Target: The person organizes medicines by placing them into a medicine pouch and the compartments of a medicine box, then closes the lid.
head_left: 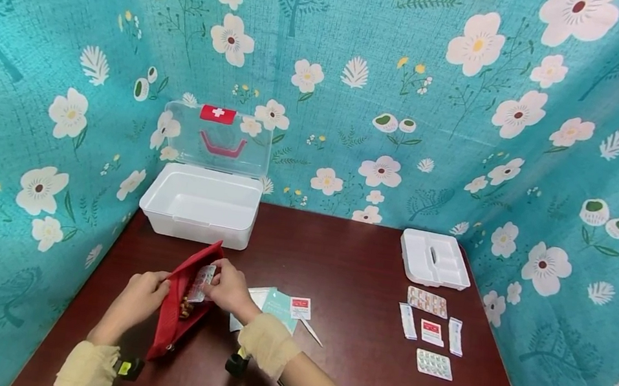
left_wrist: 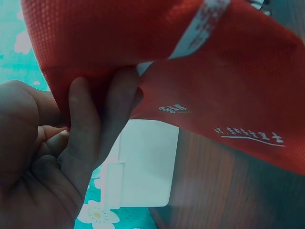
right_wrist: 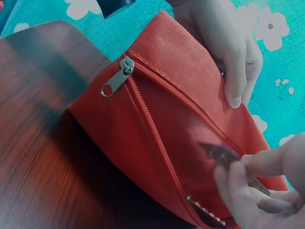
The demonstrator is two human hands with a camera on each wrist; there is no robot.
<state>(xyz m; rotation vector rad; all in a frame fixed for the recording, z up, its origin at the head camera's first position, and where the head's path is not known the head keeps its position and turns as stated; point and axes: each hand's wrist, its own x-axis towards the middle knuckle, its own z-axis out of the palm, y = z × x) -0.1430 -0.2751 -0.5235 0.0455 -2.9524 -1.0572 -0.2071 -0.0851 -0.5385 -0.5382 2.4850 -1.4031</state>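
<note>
A red zip pouch (head_left: 170, 315) stands tilted over the near left of the table, its zip undone and its mouth spread. My left hand (head_left: 133, 300) grips the pouch by its edge, thumb and fingers on either side of the fabric in the left wrist view. At the mouth, my right hand (head_left: 230, 288) pinches a silvery blister pack (head_left: 201, 283) between thumb and fingers. Inside the pouch lies another blister pack (head_left: 186, 308) with brownish-yellow pills; its edge shows low in the right wrist view. The metal zip pull (right_wrist: 116, 78) hangs at one end.
Behind the pouch stands a white first-aid box (head_left: 195, 230), its clear lid raised. Flat packets (head_left: 277, 303) and white tweezers (head_left: 310, 330) lie right of my right hand. Farther right are a white tray (head_left: 419, 269), blister packs (head_left: 434, 364) and small sachets (head_left: 432, 332).
</note>
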